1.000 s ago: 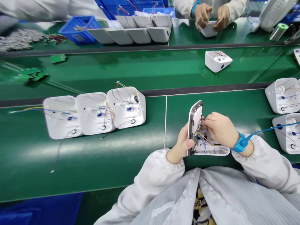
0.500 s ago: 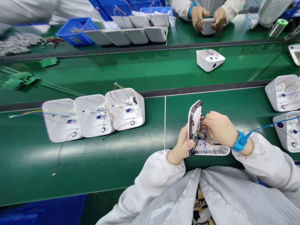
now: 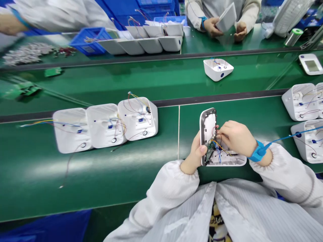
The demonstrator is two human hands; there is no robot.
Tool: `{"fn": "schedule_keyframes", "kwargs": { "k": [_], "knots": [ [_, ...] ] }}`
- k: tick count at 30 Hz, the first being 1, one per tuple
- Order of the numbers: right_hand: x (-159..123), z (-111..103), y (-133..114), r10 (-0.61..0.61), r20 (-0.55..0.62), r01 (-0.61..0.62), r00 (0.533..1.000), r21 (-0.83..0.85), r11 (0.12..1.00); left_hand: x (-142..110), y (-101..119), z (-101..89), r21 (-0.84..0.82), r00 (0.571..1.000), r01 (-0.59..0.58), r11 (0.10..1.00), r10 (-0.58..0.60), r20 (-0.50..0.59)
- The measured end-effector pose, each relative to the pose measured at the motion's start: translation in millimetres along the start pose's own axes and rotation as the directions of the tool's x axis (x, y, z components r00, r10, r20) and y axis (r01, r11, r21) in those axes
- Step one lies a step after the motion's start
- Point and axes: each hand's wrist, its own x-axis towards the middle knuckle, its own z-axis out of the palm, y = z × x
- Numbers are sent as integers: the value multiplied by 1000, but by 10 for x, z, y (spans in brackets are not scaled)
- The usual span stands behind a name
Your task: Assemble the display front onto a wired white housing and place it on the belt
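My left hand [image 3: 196, 155] holds a white and grey front cover [image 3: 207, 125] upright on its edge, with a small green circuit board at its lower end. My right hand [image 3: 236, 137] pinches the thin coloured wires [image 3: 218, 148] that run between that cover and the white housing [image 3: 232, 160] lying open on the green bench under my fingers. A blue wrist strap [image 3: 257, 152] with a blue cord sits on my right wrist.
Three open white housings [image 3: 106, 126] with loose wires stand in a row to the left. Two more white shells [image 3: 301, 101] are at the right edge. One housing [image 3: 217, 69] rides the green belt behind. Across it a person's hands [image 3: 211, 26] hold a white part beside grey trays [image 3: 151, 43] and a blue crate [image 3: 88, 41].
The housing on the belt has drifted left. The person across has lifted a white part up off the bench. My hands stay on the cover and wires.
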Motion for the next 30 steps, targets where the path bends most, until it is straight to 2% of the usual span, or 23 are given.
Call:
{"fn": "schedule_keyframes", "kwargs": {
  "k": [2, 5, 11, 14, 17, 20, 23, 25, 28, 30],
  "knots": [
    [-9, -91, 4, 31, 51, -36, 998, 120, 992, 8, -8, -4, -22, 1000, -19, 1000, 19, -2],
    [-12, -226, -56, 55, 188, -107, 981, 281, 954, 11, -29, -4, -75, 999, -37, 997, 37, -1],
    [-5, -250, -189, 131, 313, -245, 941, 360, 900, 28, 7, -9, -113, 999, -40, 993, 44, 29],
    [-9, -218, -134, 115, 342, -283, 933, 499, 819, 59, 171, 9, -33, 996, -35, 999, 37, 84],
    [-23, -198, -57, 135, 393, -375, 910, 637, 674, 98, 359, 17, 31, 983, -11, 999, 5, 184],
    [-36, -190, -28, 184, 437, -454, 880, 666, 591, 144, 467, -6, 79, 965, 19, 997, -39, 258],
    [-40, -194, -67, 207, 410, -439, 888, 625, 645, 189, 506, -47, 131, 952, 20, 991, -59, 300],
    [-48, -182, -119, 203, 372, -392, 906, 555, 734, 209, 524, -73, 164, 942, 6, 986, -61, 331],
    [-87, -112, -204, 186, 302, -290, 935, 350, 891, 204, 547, -98, 204, 925, 1, 979, -78, 372],
    [-130, -44, -245, 156, 245, -204, 957, 189, 960, 180, 545, -107, 234, 923, -19, 972, -73, 377]
  ]
}}
